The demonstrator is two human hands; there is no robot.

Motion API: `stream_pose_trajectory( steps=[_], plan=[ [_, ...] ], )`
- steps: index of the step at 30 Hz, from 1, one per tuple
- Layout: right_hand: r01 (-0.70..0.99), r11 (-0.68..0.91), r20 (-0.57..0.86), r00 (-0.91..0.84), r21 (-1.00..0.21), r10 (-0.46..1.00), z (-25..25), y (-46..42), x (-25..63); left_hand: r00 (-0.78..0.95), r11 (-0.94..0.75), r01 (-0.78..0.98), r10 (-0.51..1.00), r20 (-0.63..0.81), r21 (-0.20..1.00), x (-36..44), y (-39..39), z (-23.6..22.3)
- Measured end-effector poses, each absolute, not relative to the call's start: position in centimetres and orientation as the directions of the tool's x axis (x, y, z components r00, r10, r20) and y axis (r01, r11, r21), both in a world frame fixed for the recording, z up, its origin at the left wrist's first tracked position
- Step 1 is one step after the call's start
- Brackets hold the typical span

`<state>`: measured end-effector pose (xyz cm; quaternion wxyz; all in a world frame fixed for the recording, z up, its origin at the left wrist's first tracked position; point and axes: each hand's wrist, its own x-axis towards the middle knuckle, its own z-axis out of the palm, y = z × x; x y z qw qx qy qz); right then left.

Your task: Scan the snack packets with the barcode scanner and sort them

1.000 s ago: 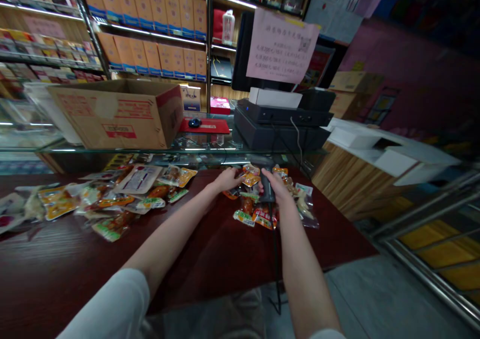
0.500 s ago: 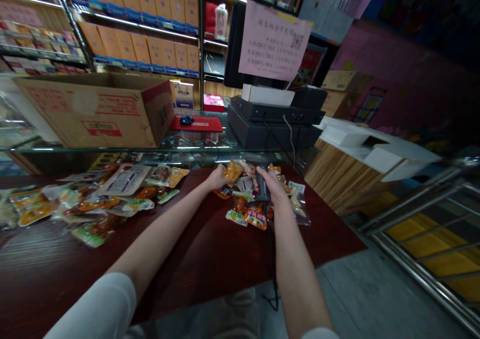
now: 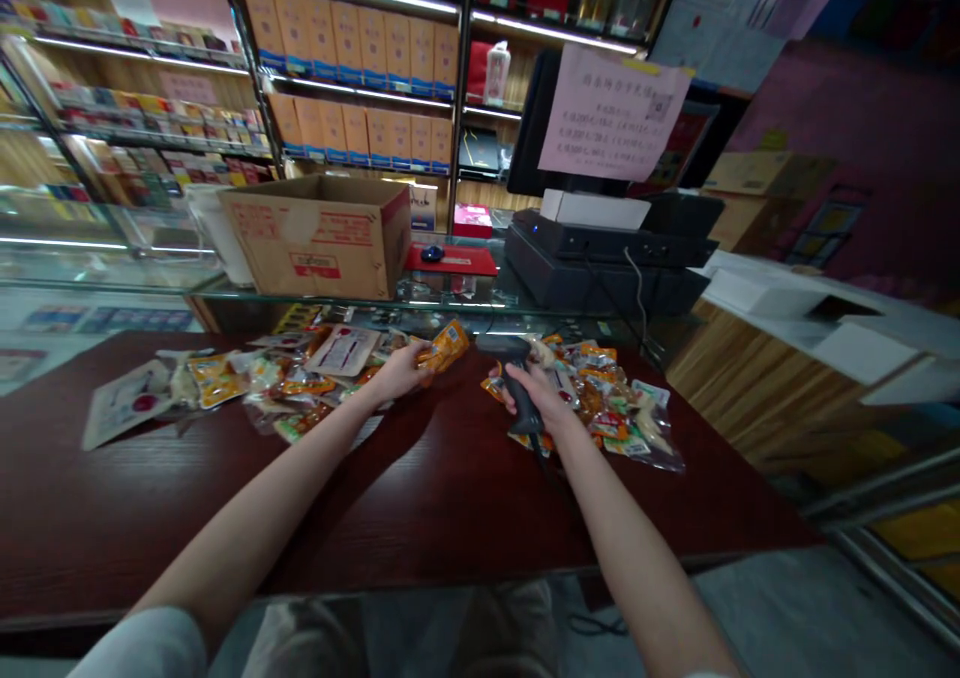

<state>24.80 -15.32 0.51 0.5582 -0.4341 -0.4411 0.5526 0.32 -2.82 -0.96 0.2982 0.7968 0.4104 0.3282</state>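
On my feed the left hand (image 3: pixel 397 373) is closed, fingers and thumb pinching an orange snack packet (image 3: pixel 444 346) and holding it up off the counter. The right hand (image 3: pixel 534 398) is wrapped around the grip of a black handheld barcode scanner (image 3: pixel 519 398), with its head pointing away from me and just beside the orange packet. The two hands are near each other but not touching. A black scanner cable (image 3: pixel 536 446) drops from the scanner's base toward the near edge.

Right pile of sealed snack packets (image 3: pixel 611 413) lies just past the right hand, mixed orange, red and clear wrappers. Left pile of snack packets (image 3: pixel 289 383) lies by the left hand, with a flat white packet (image 3: pixel 127 413) at its far end. All of it sits on the dark red wooden counter (image 3: pixel 150 498).

Beyond that is a glass display case (image 3: pixel 97 258) with a cardboard box (image 3: pixel 322 243) on top, plus a red mat (image 3: pixel 457 260) with a black computer mouse (image 3: pixel 431 253) on it. To the right of the mat sits a black till unit (image 3: pixel 600 268), with a pink paper notice (image 3: pixel 615 113) above it. Shelves of tan boxes (image 3: pixel 352 48) fill the back wall.
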Motion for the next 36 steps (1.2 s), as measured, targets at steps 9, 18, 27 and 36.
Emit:
stream_pose_trajectory(
  steps=[9, 18, 27, 36],
  plan=[
    [-0.297, 0.011, 0.018, -0.02, -0.955, 1.0, -0.7, -15.0, 24.4, 0.526, -0.537, 0.517, 0.814, 0.248, 0.667, -0.7, -3.8, -1.3],
    [-0.281, 0.048, 0.039, 0.037, -0.958, 0.999, -0.6, -14.8, 25.2, 0.527, -0.521, 0.699, 0.838, 0.14, 0.489, -1.2, -4.9, 0.6],
    [-0.173, 0.07, 0.048, 0.126, -0.983, 0.991, 1.4, -15.7, 27.9, 0.282, -0.331, 0.941, 0.882, 0.377, 0.071, -0.9, -7.7, 2.5],
    [-0.141, 0.073, 0.036, 0.248, -0.987, 0.968, 1.9, -16.1, 30.6, 0.615, -0.615, 0.789, 0.789, 0.007, 0.021, 2.8, -6.5, 0.3]
  ],
)
